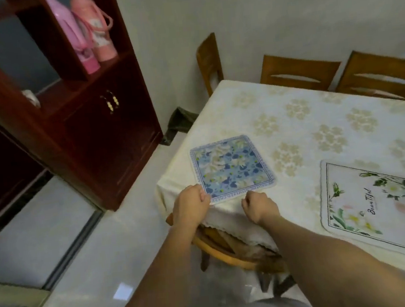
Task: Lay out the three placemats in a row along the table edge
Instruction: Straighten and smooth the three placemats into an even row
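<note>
Placemats lay on the table point(291, 110): the blue floral placemat point(232, 167) at its near corner, the white floral placemat point(370, 206) further along the near edge. My left hand point(191, 204) pinched the blue one's near corner; my right hand point(259, 206) was curled shut just beside its near edge.

a home dining room: clothed table point(292, 124), wooden chairs point(300, 72), dark red cabinet point(95, 129).
</note>
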### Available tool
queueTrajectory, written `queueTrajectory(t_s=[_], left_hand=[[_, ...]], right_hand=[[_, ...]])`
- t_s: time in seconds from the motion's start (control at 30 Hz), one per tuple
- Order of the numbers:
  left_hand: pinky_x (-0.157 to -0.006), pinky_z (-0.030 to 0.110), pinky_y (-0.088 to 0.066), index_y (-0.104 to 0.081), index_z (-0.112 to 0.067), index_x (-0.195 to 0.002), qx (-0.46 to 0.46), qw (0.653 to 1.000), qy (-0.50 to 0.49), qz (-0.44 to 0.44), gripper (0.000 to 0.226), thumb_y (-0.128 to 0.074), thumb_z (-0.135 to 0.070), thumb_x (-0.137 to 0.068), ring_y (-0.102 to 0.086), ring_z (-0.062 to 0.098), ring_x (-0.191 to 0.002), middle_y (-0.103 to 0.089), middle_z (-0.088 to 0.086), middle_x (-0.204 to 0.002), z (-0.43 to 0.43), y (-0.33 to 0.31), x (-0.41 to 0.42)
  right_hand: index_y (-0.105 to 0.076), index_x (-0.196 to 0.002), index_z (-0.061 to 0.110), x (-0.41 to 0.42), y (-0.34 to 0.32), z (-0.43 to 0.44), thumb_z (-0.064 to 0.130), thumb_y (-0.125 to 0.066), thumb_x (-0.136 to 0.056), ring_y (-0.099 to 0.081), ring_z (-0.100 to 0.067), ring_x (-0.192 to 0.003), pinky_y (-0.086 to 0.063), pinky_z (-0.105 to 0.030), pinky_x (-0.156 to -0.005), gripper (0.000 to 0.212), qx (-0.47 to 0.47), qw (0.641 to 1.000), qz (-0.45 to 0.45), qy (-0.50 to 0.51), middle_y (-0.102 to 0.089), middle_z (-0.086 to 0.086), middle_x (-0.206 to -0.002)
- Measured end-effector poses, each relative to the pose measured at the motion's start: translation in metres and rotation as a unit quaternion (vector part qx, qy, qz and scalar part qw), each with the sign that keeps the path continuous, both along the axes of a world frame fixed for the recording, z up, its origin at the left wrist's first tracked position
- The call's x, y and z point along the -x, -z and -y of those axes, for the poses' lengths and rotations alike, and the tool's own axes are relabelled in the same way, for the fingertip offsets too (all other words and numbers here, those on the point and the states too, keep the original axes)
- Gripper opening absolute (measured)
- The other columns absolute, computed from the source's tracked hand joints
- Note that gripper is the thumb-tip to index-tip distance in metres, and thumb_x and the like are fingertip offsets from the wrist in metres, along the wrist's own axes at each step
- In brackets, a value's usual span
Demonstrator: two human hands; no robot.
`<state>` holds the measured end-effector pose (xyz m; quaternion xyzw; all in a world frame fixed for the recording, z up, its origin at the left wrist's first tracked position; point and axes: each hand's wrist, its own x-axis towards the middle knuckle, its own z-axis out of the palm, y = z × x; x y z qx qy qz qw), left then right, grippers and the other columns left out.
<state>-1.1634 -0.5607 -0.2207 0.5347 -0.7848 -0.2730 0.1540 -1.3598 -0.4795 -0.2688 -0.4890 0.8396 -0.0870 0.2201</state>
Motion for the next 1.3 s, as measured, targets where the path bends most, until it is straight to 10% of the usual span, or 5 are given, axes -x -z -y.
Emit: queueTrajectory(t_s=[0.2,0.63,0.87,1.3], left_hand=[[-0.075,0.043,-0.053,-0.049,-0.020,-0.072,-0.009,0.994,0.091,0.051,0.021,-0.058,-0.029,-0.089,-0.062,0.028,-0.083,-0.065,0.005,-0.085,0.042,0.001,-0.013],[-0.075,0.041,-0.055,-0.052,-0.027,-0.085,-0.045,0.969,0.227,0.090,0.012,-0.056,-0.036,-0.093,-0.061,0.020,-0.081,-0.060,-0.006,-0.086,0.044,0.018,0.054],[-0.080,0.037,-0.053,-0.056,-0.024,-0.090,-0.058,0.968,0.179,0.166,0.009,-0.055,-0.032,-0.092,-0.062,0.025,-0.099,-0.061,0.001,-0.103,0.063,0.037,0.053],[-0.097,0.039,-0.049,-0.020,-0.013,-0.150,-0.241,0.944,0.033,0.223,0.080,-0.064,-0.037,-0.088,-0.051,0.035,-0.119,-0.024,0.016,-0.142,0.065,0.091,0.075]], right_hand=[[-0.050,-0.086,0.017,-0.042,-0.010,0.022,0.039,-0.038,-0.101,-0.056,-0.029,-0.071,-0.044,-0.035,-0.062,0.029,0.048,0.996,0.012,0.080,-0.060,-0.009,-0.084],[-0.059,-0.102,0.016,0.017,0.021,-0.039,0.039,-0.040,-0.097,-0.064,-0.033,-0.097,-0.046,-0.033,-0.073,0.030,-0.046,0.979,-0.011,0.200,-0.066,-0.012,-0.110],[-0.050,-0.086,0.019,0.017,0.025,0.022,0.038,-0.040,-0.097,-0.063,-0.033,-0.088,-0.041,-0.032,-0.065,0.024,0.022,0.993,0.024,0.113,-0.067,-0.012,-0.099],[-0.042,-0.138,0.010,0.079,0.049,0.011,0.032,-0.049,-0.095,-0.047,-0.032,-0.124,-0.040,-0.039,-0.102,0.049,-0.091,0.988,-0.038,0.117,-0.045,-0.014,-0.139]])
